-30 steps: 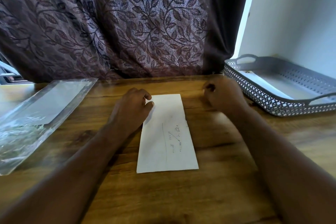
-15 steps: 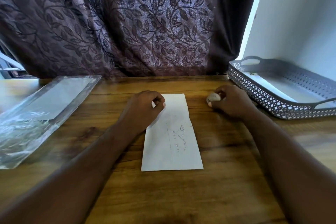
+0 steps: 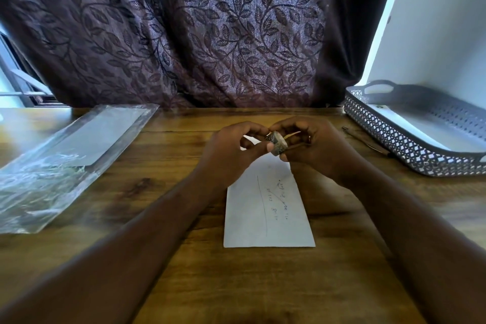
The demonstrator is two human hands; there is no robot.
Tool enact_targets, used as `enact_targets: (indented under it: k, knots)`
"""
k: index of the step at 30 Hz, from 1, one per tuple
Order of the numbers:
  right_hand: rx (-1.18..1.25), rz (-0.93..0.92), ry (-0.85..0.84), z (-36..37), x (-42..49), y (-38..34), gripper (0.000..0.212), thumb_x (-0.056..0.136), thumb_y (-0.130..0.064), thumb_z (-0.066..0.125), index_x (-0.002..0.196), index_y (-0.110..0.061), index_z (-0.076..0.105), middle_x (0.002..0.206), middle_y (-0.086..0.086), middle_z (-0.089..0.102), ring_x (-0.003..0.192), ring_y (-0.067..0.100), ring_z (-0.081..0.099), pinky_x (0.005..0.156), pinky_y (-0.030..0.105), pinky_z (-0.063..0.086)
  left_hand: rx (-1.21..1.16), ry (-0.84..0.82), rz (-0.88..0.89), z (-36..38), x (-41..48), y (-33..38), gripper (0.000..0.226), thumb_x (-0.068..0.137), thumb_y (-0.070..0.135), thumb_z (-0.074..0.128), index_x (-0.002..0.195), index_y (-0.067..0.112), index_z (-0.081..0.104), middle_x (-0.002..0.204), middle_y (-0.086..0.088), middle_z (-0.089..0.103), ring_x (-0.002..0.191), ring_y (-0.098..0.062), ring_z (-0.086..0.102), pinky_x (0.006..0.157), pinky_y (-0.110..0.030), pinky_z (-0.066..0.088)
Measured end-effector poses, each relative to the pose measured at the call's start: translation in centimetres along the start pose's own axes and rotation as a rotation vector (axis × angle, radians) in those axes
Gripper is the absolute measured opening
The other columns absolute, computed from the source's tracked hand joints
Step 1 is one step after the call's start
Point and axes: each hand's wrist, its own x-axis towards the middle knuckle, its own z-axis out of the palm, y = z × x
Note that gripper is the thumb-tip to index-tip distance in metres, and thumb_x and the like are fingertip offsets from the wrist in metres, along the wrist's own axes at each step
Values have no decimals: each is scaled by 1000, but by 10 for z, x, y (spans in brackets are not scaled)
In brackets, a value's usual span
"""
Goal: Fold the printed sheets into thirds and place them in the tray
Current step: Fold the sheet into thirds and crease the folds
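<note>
Paper comes first: the folded white paper sheet [image 3: 268,208] lies flat on the wooden bench [image 3: 263,284] at the centre of the frame. It is a narrow strip with pen marks on its upper face. Its long axis runs from the lower centre up toward the middle of the frame, leaning a little to the left at the far end.

Neither hand is on it. Both are lifted above its far end. The left hand [image 3: 228,150] and the right hand [image 3: 313,144] meet there around a small grey block [image 3: 278,142]. The right fingers [image 3: 289,130] curl round the block, and the left thumb and forefinger pinch its near corner. What the block is cannot be told.

The grey perforated plastic tray [image 3: 389,137] stands at the right edge of the frame, well apart from the sheet, with something white already lying inside. It is on the right hand's side, so that hand looks the nearer one for the carry. The sheet's right long edge lies just below that wrist.

As a judgement, the sheet looks folded already and only the placing is left. The block would first have to be put down or kept in one hand. The sheet would then travel up and to the right, and its long axis would need turning to suit the tray.

A clear plastic sleeve [image 3: 65,155] lies at the left of the frame.
</note>
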Motion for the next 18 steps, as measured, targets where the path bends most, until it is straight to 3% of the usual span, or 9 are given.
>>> enact_targets:
  k: [4, 9, 14, 18]
  knots:
    - [67, 35, -5, 2, -1, 1, 55, 72, 7, 83, 121, -15, 68, 103, -2, 75, 90, 9, 74, 74, 17, 56, -10, 37, -17, 1, 0, -1, 23, 85, 34, 78, 106, 29, 71, 104, 16, 72, 79, -4, 66, 68, -38, 60]
    - [141, 42, 16, 2, 0, 1, 47, 72, -1, 85, 114, -15, 71, 101, -1, 77, 95, 15, 73, 86, 31, 61, -41, 59, -6, 0, -2, 3, 21, 84, 35, 78, 103, 28, 72, 100, 16, 72, 78, -5, 67, 66, -33, 59]
    - [203, 48, -27, 3, 0, 0, 47, 74, 4, 82, 115, -16, 71, 109, 0, 75, 98, 19, 74, 84, 38, 62, -167, 60, -42, -2, -1, 5, 10, 87, 24, 76, 96, 23, 70, 91, 8, 73, 75, -13, 69, 58, -29, 58]
    - [200, 33, -39, 5, 1, 0, 48, 73, 3, 83, 115, -15, 71, 109, 0, 75, 99, 17, 73, 86, 34, 61, -132, 57, -8, -4, -1, 3, 10, 88, 23, 75, 96, 22, 70, 88, 8, 72, 73, -10, 67, 55, -21, 55]
